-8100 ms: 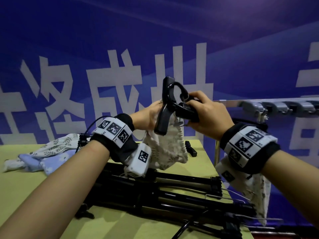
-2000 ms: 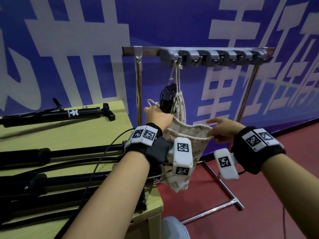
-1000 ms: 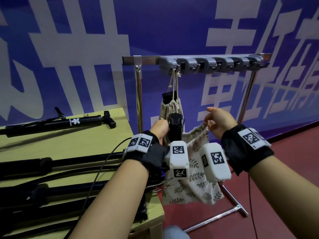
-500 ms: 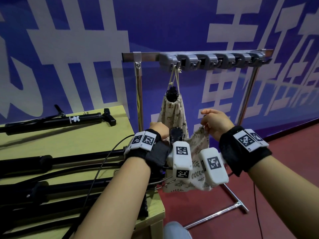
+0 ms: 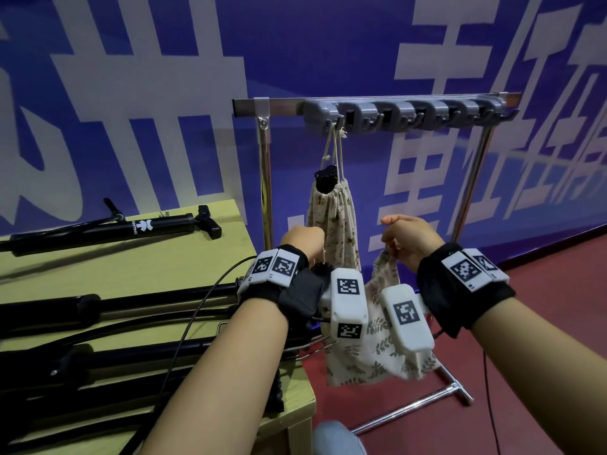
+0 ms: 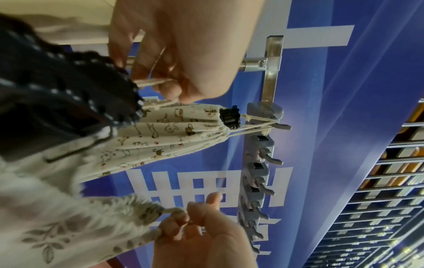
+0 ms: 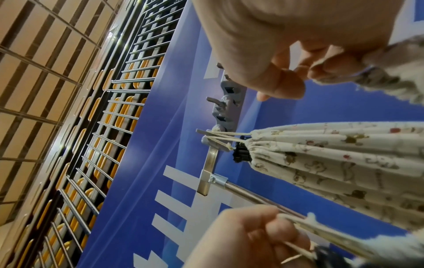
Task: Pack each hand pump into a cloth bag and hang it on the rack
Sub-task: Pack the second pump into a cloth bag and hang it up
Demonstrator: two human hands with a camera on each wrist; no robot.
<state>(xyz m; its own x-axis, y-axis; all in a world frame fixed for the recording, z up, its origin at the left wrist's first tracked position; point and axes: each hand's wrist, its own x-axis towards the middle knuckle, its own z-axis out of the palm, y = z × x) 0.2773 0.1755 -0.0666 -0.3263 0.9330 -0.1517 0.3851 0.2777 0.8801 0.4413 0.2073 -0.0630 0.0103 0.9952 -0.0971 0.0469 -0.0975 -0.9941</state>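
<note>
Below the rack (image 5: pixel 377 103), your left hand (image 5: pixel 303 239) and right hand (image 5: pixel 410 236) grip the leaf-print bag (image 5: pixel 374 349) beside the hung bag (image 5: pixel 333 218).

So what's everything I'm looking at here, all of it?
Rack: one, silver metal with a row of grey hooks, standing right of the table.
Hung cloth bag: one, cream with small animal print, on the leftmost hook by its cords; a black pump end pokes out of its top.
Leaf-print cloth bag: one, cream with grey leaves, held below the hands; a black pump end sticks out of its mouth.
Drawstrings: cream cords pulled to either side.
Hand pumps: several, black, lying on the table; exact count unclear.
Table: one, yellow-green top, at left.
Backdrop: blue with white characters.
Floor: red.
Left hand: pinches one drawstring.
Right hand: pinches the other.
</note>
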